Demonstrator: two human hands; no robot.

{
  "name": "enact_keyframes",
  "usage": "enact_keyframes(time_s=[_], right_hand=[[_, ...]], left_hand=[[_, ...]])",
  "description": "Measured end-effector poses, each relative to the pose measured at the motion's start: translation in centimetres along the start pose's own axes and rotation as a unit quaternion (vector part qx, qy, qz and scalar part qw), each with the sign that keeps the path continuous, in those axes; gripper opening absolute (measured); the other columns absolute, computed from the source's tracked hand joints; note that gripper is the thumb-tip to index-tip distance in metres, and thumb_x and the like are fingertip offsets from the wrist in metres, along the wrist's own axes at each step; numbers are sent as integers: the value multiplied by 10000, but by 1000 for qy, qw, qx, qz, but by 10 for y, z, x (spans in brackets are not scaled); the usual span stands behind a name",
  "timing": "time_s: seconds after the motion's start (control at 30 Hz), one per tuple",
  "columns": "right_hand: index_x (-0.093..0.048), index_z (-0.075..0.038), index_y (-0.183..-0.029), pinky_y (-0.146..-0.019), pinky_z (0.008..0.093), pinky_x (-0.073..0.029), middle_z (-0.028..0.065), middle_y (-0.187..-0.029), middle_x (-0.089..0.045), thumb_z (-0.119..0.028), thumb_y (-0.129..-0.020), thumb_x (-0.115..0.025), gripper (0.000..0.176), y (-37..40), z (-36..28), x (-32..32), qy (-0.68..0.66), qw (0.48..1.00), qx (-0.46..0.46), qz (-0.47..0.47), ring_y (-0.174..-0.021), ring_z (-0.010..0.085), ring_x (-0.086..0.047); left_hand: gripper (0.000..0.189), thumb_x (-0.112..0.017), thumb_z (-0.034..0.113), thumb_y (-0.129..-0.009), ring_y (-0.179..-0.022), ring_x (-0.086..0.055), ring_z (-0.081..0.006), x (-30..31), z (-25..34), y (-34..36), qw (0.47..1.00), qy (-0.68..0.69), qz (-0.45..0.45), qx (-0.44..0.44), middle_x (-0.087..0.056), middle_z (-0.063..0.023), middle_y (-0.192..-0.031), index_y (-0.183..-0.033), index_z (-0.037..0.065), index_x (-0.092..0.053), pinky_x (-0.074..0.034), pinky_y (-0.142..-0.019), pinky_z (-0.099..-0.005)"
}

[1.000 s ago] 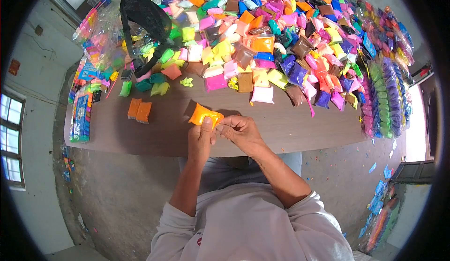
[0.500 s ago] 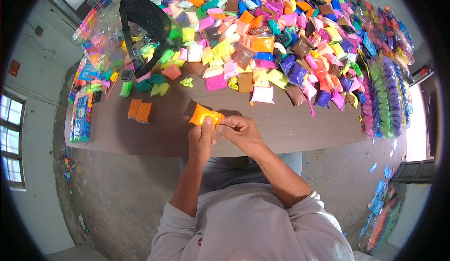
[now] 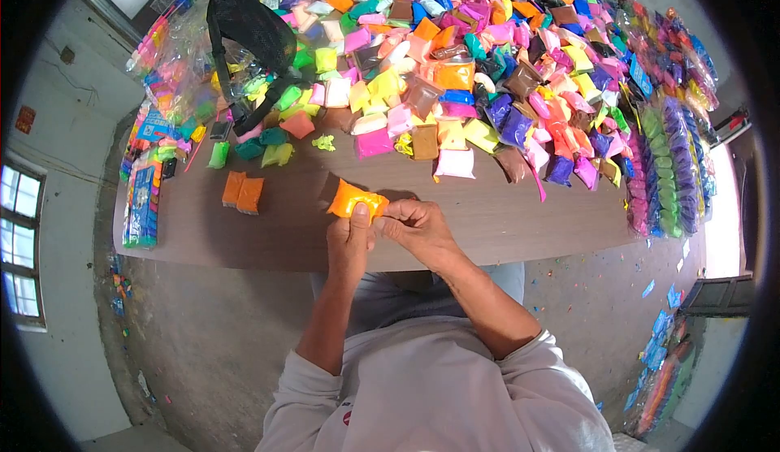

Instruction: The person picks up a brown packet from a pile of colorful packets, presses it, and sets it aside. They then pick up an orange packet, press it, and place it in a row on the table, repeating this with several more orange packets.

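Note:
An orange clay packet, shiny and pillow-shaped, is held just above the near part of the table. My left hand grips it from below, thumb pressed on its front face. At the packet's right end, the fingers of my right hand pinch its edge; the exact spot under the fingertips is hidden. To the left, two orange blocks lie side by side on the brown table. A small crumpled yellow-green piece rests beyond the packet.
A big heap of colourful packets covers the table's far side. On its left lie a black waist bag and a blue-labelled pack. Long bags of purple and green packets stand along the right edge. Scraps litter the floor.

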State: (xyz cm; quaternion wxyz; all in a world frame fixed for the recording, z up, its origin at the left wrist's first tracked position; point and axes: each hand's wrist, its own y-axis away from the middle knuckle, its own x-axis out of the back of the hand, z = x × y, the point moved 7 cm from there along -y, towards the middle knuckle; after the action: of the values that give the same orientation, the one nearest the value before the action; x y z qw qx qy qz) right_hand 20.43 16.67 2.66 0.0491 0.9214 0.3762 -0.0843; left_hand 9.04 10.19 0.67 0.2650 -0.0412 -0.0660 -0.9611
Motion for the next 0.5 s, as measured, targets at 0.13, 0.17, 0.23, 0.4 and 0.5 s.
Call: enact_keyframes(time_s=[0.13, 0.17, 0.23, 0.4, 0.5], right_hand=[[-653, 30, -967, -711, 239, -467, 10, -798, -624, -65, -881, -599, 139, -1, 0, -2, -22, 1000, 7, -15, -772, 76, -550], [-653, 30, -967, -711, 239, -467, 10, -798, -624, -65, -881, -599, 139, 0, 0, -1, -23, 1000, 8, -15, -772, 76, -550], [-650, 32, -975, -706, 241, -466, 12, -798, -621, -69, -894, -584, 146, 0, 2, -1, -30, 999, 10, -15, -764, 80, -547], [-650, 18, -1009, -693, 242, -467, 10, -810, -621, -98, -907, -581, 169, -1, 9, 2, -9, 1000, -2, -18, -745, 84, -545], [-654, -1, -1029, -658, 228, -449, 4, -812, -624, -160, -911, -588, 208, -1, 15, 2, -12, 1000, -9, -20, -728, 78, -530]], left_hand=[[486, -430, 468, -950, -490, -412, -50, 0, 0, -1, 1000, 6, 9, -4, -441, 37, -546, -765, 43, -577, -316, -454, -233], [484, -429, 465, -951, -489, -411, -49, 0, 0, -1, 1000, 4, 12, -6, -441, 38, -546, -784, 39, -588, -317, -453, -233], [484, -427, 462, -952, -488, -410, -49, 0, -1, -1, 1000, 1, 14, -9, -441, 38, -546, -803, 35, -599, -317, -452, -234], [484, -440, 494, -940, -535, -386, -47, -1, -1, -1, 1000, 19, 10, 9, -429, 42, -629, -855, 43, -590, -293, -475, -226], [482, -445, 495, -938, -538, -386, -47, -2, 2, 1, 999, 24, 15, 17, -435, 39, -645, -874, 42, -594, -295, -476, -223]])
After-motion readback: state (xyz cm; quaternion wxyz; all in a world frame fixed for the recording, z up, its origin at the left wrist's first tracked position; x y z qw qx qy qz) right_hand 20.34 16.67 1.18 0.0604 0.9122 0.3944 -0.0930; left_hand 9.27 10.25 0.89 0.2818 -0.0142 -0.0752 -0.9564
